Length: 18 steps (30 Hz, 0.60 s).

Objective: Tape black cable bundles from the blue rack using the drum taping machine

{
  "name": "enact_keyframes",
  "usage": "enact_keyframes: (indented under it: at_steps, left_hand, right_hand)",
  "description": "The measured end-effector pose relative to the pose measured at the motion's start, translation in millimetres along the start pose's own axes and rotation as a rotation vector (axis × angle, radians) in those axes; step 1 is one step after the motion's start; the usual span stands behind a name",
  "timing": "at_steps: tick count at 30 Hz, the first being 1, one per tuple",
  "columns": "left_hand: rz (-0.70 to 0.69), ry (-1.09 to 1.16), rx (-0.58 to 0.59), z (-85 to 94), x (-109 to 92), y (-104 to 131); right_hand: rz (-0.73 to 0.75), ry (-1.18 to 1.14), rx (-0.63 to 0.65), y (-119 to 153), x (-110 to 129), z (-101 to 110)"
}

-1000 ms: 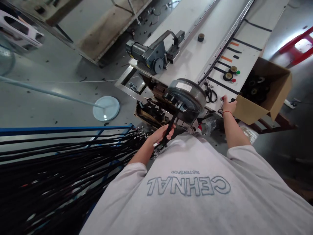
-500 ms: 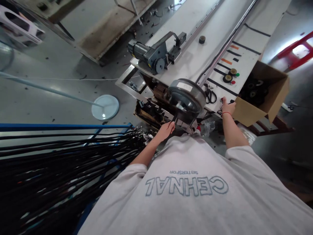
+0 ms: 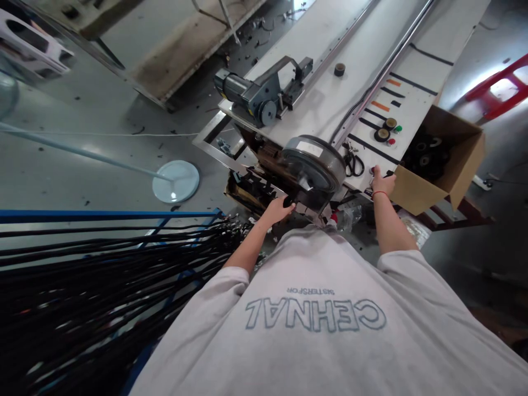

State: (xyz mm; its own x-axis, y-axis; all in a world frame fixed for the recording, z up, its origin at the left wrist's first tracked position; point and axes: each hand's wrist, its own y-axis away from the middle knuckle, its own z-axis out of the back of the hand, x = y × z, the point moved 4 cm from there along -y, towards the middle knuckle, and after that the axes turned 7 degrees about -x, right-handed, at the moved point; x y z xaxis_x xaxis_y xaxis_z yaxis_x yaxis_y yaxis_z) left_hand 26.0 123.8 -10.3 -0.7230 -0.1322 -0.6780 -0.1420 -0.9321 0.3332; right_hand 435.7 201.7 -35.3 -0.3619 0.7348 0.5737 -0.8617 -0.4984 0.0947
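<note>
My left hand [image 3: 281, 210] is curled at the front end of the machine, below the large grey wheel [image 3: 315, 162]. Something black shows between its thumb and fingers, too dark to make out. At the bench's front corner rests my right hand [image 3: 383, 184], thumb stretched onto a small red button [image 3: 373, 170] and the other fingers spread apart toward the box side. Black-handled scissors [image 3: 353, 162] lie between the wheel and this hand. Farther up the bench are two tape rolls [image 3: 382, 134] beside a green button [image 3: 398, 129] and another red button [image 3: 391, 142].
An open cardboard box [image 3: 421, 190] of dark rolls stands against the bench's right side. A motor unit [image 3: 251, 96] is mounted at the left edge. Long black tubes [image 3: 124, 258] hang on a blue rack [image 3: 103, 216] at left. A round white base [image 3: 176, 181] stands on the floor.
My left hand has shifted slightly up and left, and its fingers are now more curved around a dark thing. The right hand keeps its place at the button.
</note>
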Motion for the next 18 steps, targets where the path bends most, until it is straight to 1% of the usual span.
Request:
enact_keyframes:
  at_steps: [2, 4, 6, 7, 8, 9, 10, 11, 13, 14, 15, 16, 18]
  left_hand:
    - [0.01, -0.032, -0.073, 0.5, -1, -5]
    - [0.031, -0.021, -0.102, 0.2, -2, -10]
    - [0.037, 0.042, -0.069, -0.9, -3, -13]
    - [0.036, 0.094, -0.04, -1.4, -3, -14]
    - [0.032, 0.16, -0.004, -2.1, -3, -14]
    - [0.03, 0.239, 0.044, -3.2, -3, -14]
    - [0.034, 0.326, 0.101, -4.8, -2, -13]
    - [0.055, 0.418, 0.154, -6.7, -1, -12]
    - [0.12, 0.569, 0.233, -10.6, 1, -12]
    - [0.152, 0.615, 0.25, -12.2, 2, -14]
    - [0.187, 0.647, 0.25, -13.3, 3, -16]
    - [0.219, 0.674, 0.246, -14.0, 3, -20]
    - [0.278, 0.731, 0.253, -14.1, 0, -30]
  right_hand:
    - [0.011, 0.005, 0.013, 1, 5, 4]
    - [0.104, 0.029, -0.017, 1, 19, 12]
    - [0.283, 0.025, -0.063, 2, 45, 18]
    - [0.389, 0.0, -0.061, 3, 61, 19]
    - [0.485, -0.041, -0.025, 6, 80, 18]
    - [0.566, -0.09, 0.047, 11, 99, 15]
    - [0.629, -0.135, 0.158, 19, 120, 9]
    - [0.676, -0.168, 0.299, 29, 141, 0]
    - [0.735, -0.174, 0.613, 59, 183, -21]
    - [0.766, -0.143, 0.749, 77, 204, -32]
    - [0.804, -0.093, 0.855, 95, 223, -43]
    - [0.847, -0.039, 0.924, 114, 242, -53]
    - [0.94, 0.016, 0.998, 144, 270, -68]
